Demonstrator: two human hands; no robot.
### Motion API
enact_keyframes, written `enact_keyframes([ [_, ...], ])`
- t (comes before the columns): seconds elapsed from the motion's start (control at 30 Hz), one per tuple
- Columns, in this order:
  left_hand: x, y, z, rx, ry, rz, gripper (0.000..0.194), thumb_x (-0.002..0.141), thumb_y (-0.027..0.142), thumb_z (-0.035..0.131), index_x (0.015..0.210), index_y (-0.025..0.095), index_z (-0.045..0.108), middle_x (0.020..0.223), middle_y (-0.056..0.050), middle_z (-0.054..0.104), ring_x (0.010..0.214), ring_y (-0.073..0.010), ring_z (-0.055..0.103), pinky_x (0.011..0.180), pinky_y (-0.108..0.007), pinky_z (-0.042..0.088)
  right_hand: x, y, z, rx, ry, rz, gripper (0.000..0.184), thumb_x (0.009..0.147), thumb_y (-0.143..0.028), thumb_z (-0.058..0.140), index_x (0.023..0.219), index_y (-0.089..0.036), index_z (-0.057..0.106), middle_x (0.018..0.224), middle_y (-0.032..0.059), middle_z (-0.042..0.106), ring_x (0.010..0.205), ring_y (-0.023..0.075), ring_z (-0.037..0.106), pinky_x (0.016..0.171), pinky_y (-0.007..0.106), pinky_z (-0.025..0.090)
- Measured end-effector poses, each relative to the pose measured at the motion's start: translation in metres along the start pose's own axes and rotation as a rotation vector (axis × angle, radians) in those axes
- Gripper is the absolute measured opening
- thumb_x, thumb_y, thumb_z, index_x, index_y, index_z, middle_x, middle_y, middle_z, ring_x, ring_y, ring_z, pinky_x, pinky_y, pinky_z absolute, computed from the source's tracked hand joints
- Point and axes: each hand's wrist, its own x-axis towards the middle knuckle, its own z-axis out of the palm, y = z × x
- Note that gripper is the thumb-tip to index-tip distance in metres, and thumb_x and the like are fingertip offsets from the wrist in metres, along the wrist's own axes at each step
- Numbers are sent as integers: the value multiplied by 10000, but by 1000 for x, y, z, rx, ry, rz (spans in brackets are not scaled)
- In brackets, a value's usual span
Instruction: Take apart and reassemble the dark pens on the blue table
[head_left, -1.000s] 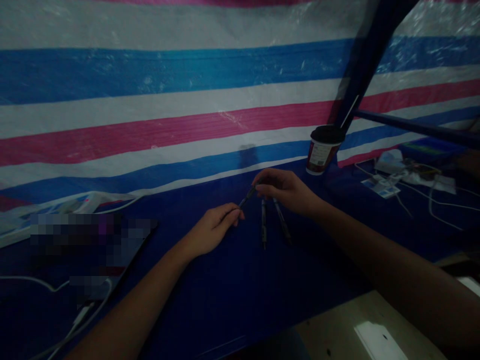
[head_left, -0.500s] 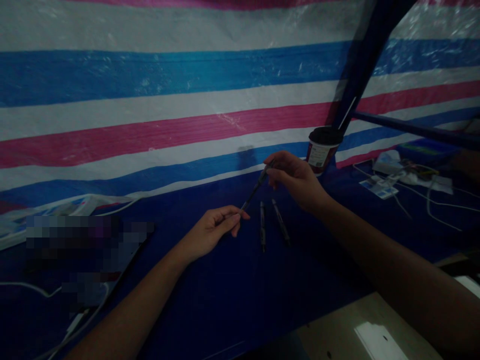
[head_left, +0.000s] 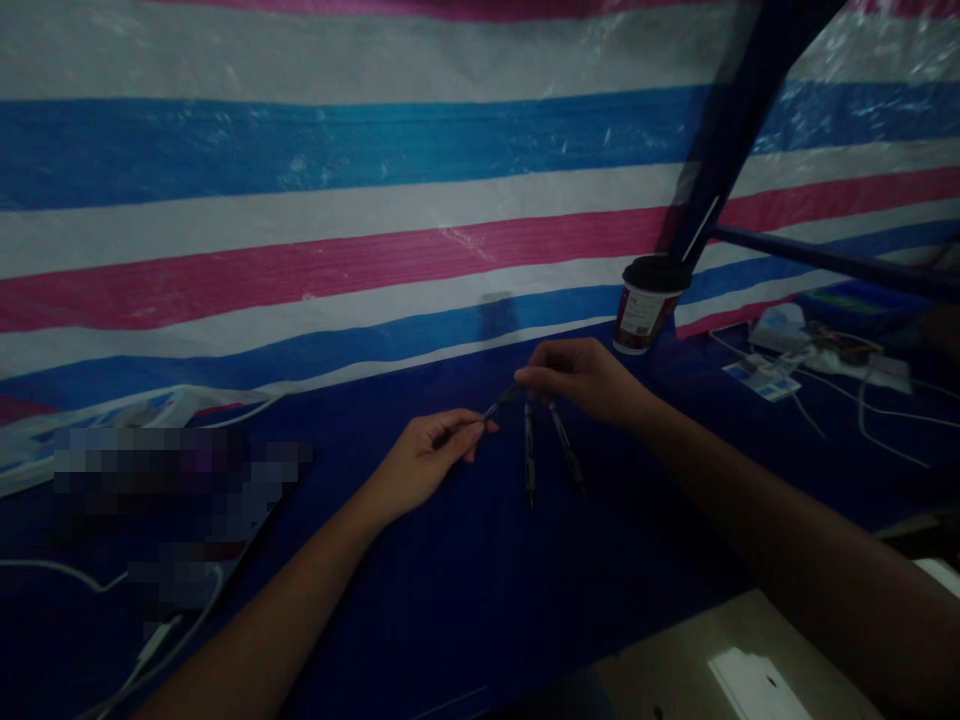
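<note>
Peering through dim light, we saw the left hand [head_left: 427, 462] and right hand [head_left: 581, 380] closed on a dark pen [head_left: 499, 404], its ends hidden by their fingers, above the blue-covered tabletop [head_left: 450, 610]. Two more dark pens [head_left: 529, 455] lay just below it, side by side, their details lost in shadow. Beyond stood a lidded paper cup [head_left: 646, 305] against a striped woven plastic tarp [head_left: 300, 240]; a pixelated blur [head_left: 172, 490] hid whatever lay at left.

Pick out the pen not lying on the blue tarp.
The slim dark pen pinched between the left hand and the right hand; the other dark pens, one and one, lie flat on the blue tarp.
</note>
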Motion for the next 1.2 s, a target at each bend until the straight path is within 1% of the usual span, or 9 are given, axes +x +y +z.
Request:
enact_keyframes([
  [0.07, 0, -1, -1, 19, 33, 8, 308, 955, 422, 541, 1022, 199, 742, 674, 25, 602, 608, -130, 516, 581, -251, 376, -1, 1, -1, -145, -7, 12, 423, 947, -517, 606, 702, -174, 638, 596, -4, 603, 534, 104, 510, 529, 270, 393],
  [0.17, 1, -2, -2, 45, 73, 16, 317, 957, 433, 536, 1006, 193, 738, 670, 28, 604, 615, -132, 537, 584, -247, 395, -4, 3, -1, -234, -1, -125, 428, 896, -510, 698, 1181, -192, 678, 1022, 77, 725, 710, 152, 627, 599, 286, 486],
  [0.23, 2, -4, -2, 64, 106, 25, 310, 957, 436, 543, 986, 191, 731, 681, 25, 616, 641, -139, 566, 604, -252, 417, -6, 1, -1, -369, 34, -303, 687, 857, -461, 766, 1465, -269, 511, 1460, 146, 546, 1047, 243, 660, 797, 375, 554],
  [0.33, 3, -4, -3, 84, 160, 51, 284, 965, 410, 541, 952, 182, 711, 743, 5, 665, 699, -153, 612, 667, -275, 459, -10, -3, 0, -714, 12, -537, 731, 882, -353, 762, 1536, -360, 435, 1693, 103, 233, 1451, 358, 394, 1089, 541, 426],
  [0.47, 1, -5, -2, 87, 144, 70, 256, 992, 381, 516, 982, 178, 672, 857, -31, 717, 781, -172, 662, 738, -309, 506, -14, -7, 5, -975, -65, -669, 821, 873, -262, 771, 1560, -440, 359, 1711, 44, 223, 1538, 353, 246, 1176, 587, 329],
  [0.63, -3, -7, 2, 137, 102, 101, 307, 1032, 326, 438, 1285, 182, 538, 850, -19, 689, 731, -167, 650, 675, -308, 494, -17, -7, 9, -1044, -25, -772, 749, 928, -290, 709, 1558, -476, 349, 1678, 11, 320, 1548, 303, 250, 1197, 538, 322],
  [0.83, -6, -5, 5, 108, 127, 109, 347, 1025, 377, 485, 1331, 212, 486, 836, 1, 636, 724, -164, 615, 656, -298, 455, -22, -11, 10, -1084, 86, -865, 628, 958, -361, 673, 1520, -477, 418, 1630, -7, 410, 1543, 273, 274, 1199, 494, 323],
  [1.03, -5, -2, 3, 120, 230, 152, 244, 1011, 433, 500, 1086, 221, 595, 779, 14, 608, 705, -158, 574, 614, -270, 400, -22, -11, 12, -1156, 167, -949, 637, 958, -378, 675, 1537, -416, 413, 1607, 31, 440, 1544, 262, 274, 1173, 457, 370],
  [1.2, -5, 7, 2, 89, 285, 154, 377, 1043, 473, 384, 956, 201, 629, 769, 3, 598, 692, -159, 541, 628, -280, 398, -23, -12, 11, -1168, 186, -941, 673, 968, -422, 652, 1570, -421, 353, 1609, 40, 440, 1546, 265, 273, 1167, 458, 379],
])
